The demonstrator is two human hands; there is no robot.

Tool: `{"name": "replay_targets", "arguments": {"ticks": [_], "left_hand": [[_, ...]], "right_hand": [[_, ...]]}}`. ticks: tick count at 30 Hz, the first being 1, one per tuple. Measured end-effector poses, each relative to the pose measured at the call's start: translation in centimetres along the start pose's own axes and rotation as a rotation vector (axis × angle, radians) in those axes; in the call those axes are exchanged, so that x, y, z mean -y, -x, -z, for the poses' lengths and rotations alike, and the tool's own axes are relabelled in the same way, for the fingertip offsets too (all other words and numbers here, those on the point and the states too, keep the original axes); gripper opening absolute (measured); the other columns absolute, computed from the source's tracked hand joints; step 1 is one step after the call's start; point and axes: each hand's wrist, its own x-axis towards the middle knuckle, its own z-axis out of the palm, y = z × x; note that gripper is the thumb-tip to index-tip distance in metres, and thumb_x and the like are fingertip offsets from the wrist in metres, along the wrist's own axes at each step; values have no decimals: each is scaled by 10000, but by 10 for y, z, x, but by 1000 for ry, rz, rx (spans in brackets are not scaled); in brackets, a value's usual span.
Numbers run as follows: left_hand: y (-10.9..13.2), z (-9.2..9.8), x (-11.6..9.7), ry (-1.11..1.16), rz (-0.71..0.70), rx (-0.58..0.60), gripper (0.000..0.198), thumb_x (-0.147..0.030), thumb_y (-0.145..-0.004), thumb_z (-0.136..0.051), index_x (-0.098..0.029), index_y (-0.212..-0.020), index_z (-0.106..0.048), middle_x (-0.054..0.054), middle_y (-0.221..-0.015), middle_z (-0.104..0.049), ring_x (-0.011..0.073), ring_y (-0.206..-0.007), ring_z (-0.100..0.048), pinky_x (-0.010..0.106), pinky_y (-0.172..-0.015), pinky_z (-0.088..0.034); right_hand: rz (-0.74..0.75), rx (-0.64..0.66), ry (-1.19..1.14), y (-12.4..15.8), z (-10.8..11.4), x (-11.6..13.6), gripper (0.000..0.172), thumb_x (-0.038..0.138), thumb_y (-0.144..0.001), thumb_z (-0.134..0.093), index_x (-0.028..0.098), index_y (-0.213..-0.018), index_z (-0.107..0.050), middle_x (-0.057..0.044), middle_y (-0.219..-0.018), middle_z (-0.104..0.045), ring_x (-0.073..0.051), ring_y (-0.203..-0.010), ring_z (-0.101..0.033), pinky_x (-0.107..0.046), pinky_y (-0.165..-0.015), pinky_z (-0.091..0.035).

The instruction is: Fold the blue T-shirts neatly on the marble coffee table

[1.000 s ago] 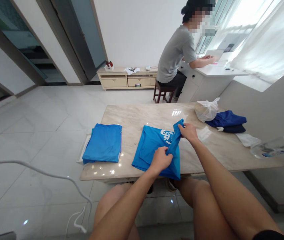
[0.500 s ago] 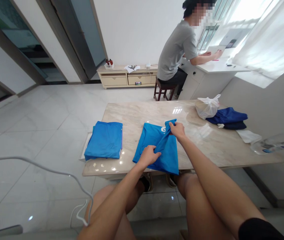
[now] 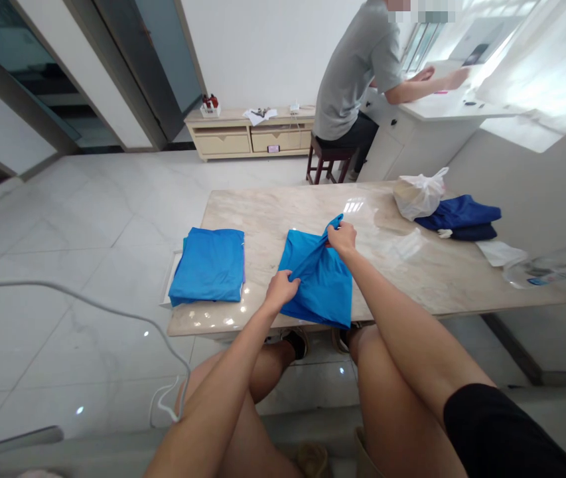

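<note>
Head view, looking down over bare knees at a marble-topped desk (image 3: 432, 285): a bright blue garment (image 3: 320, 282) lies near the front edge, its lower hem hanging slightly past the rim. The left hand (image 3: 281, 290) sits on the garment's near left edge with its fingers clenched on a pinch of the cloth. The right hand (image 3: 342, 238) is at the far right corner, fingers grasping a bunched fold of the same cloth and holding it raised a little off the surface, so a ridge of fabric runs diagonally between the two hands. To the left, well apart from the garment, a folded blue stack (image 3: 209, 264) rests on the desk's left end, partly on a white flat thing that juts past the edge. At the far right of the desk sit a white plastic bag (image 3: 418, 194) and, touching it, a pile of dark blue clothes (image 3: 462, 218); near these lie a white cloth or paper (image 3: 499, 252) and a clear plastic bottle (image 3: 546, 269) on its side. Beyond the desk, another person in a grey shirt (image 3: 357, 66) sits on a dark stool (image 3: 327, 162) at a white counter by the window, hands on its top. A low cabinet (image 3: 247, 136) stands against the back wall, and a white cable (image 3: 113, 318) loops across the left foreground.
</note>
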Motion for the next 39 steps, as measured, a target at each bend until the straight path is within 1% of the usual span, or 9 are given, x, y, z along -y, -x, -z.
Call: {"name": "replay_targets", "arguments": {"ticks": [8,12,15,19,23,27,32,36,39], "left_hand": [[-3,9,21,-11,80,13,295,-289,-898,-793,-149,-1156,-806,135,-1137,-838,306,-1180,-749,301,-915,-541],[-6,18,34,-39,160,60,248,-300,-932,-739,-140,-1110,-802,101,-974,-837,264,-923,-784,285,-748,-551],[-9,22,41,-81,200,79,233,-328,-940,-721,-141,-1056,-796,77,-865,-813,244,-816,-770,269,-665,-520],[-10,27,39,-152,161,76,176,-346,-909,-762,-176,-946,-786,71,-868,-809,264,-927,-772,264,-694,-505],[-8,41,37,-254,145,75,140,-322,-845,-832,-211,-846,-747,61,-857,-805,292,-949,-770,291,-734,-505],[-9,51,35,-358,148,8,180,-327,-903,-807,-195,-986,-716,147,-1104,-816,335,-1113,-752,330,-848,-506],[-27,38,17,-316,119,-40,285,-361,-996,-736,-176,-1196,-655,185,-1296,-773,304,-1239,-723,320,-969,-497],[-44,24,3,-224,153,-62,270,-357,-982,-746,-171,-1161,-667,186,-1253,-782,325,-1229,-733,326,-952,-511],[-50,19,0,-157,195,-47,226,-345,-933,-790,-176,-1049,-694,168,-1158,-800,339,-1198,-741,320,-900,-526]], "right_hand": [[36,128,-24,6,-25,14,180,247,-1028,-633,147,-1115,-756,-92,-816,-806,-235,-678,-795,-286,-718,-626],[93,268,-87,10,-27,25,203,332,-1077,-651,152,-1124,-733,-78,-889,-826,-179,-715,-805,-232,-688,-625],[99,321,-67,10,-17,22,216,298,-1090,-608,138,-1017,-733,-108,-961,-840,-157,-727,-806,-198,-656,-600],[100,333,41,6,9,4,156,197,-1023,-642,158,-913,-745,-69,-923,-847,-138,-704,-794,-169,-659,-562],[44,359,171,-2,34,-22,197,168,-950,-720,166,-754,-730,-57,-729,-802,-168,-682,-782,-178,-649,-552],[-120,438,261,-5,54,-52,245,152,-908,-771,154,-673,-702,-78,-616,-746,-185,-602,-750,-209,-583,-568],[-291,562,275,3,75,-76,235,224,-927,-823,126,-748,-707,-136,-733,-790,-210,-630,-776,-268,-569,-623],[-320,651,245,8,77,-83,279,339,-963,-831,136,-811,-712,-153,-861,-825,-215,-762,-822,-264,-652,-658],[-305,692,237,9,66,-93,311,412,-933,-873,152,-849,-723,-136,-883,-836,-219,-794,-836,-224,-617,-617]]}}
